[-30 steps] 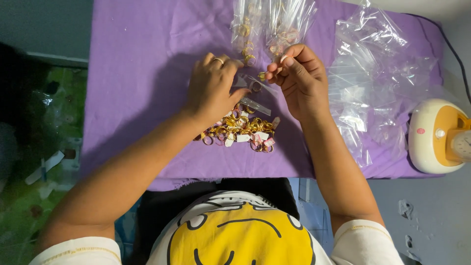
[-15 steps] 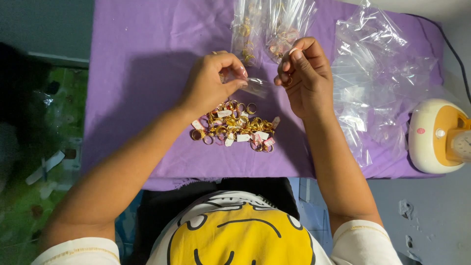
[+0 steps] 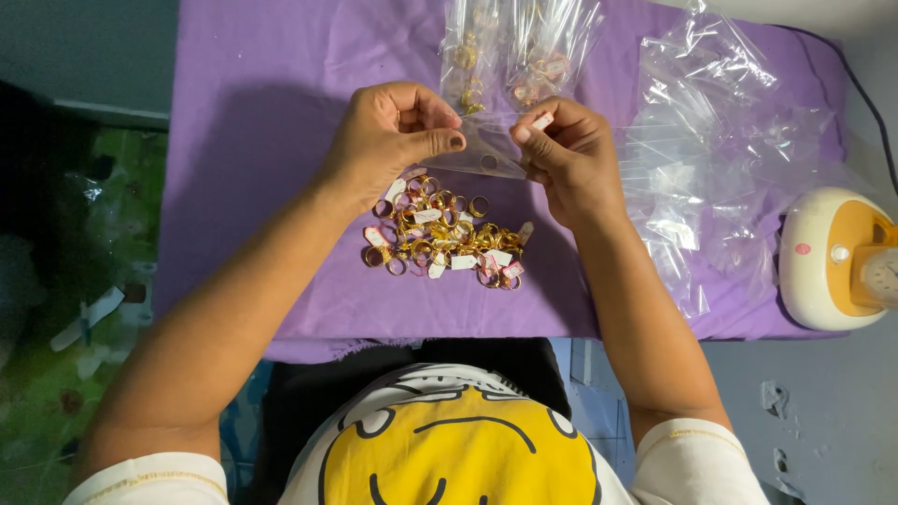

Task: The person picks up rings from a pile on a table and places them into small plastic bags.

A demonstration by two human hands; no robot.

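purple cloth (image 3: 281,140) over the table, both hands (image 3: 388,140) (image 3: 571,154) pinching a small clear bag (image 3: 482,154) above gold rings (image 3: 440,234)

Left hand (image 3: 398,136) and right hand (image 3: 566,154) pinch a small clear bag (image 3: 482,154) between them, above the gold rings (image 3: 440,234) on purple cloth (image 3: 262,140).

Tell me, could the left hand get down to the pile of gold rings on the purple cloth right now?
Probably yes. The pile of gold rings lies in the open just below the left hand, nothing over it. But that hand is pinching the small clear bag together with the right hand, so it would need to let go first.
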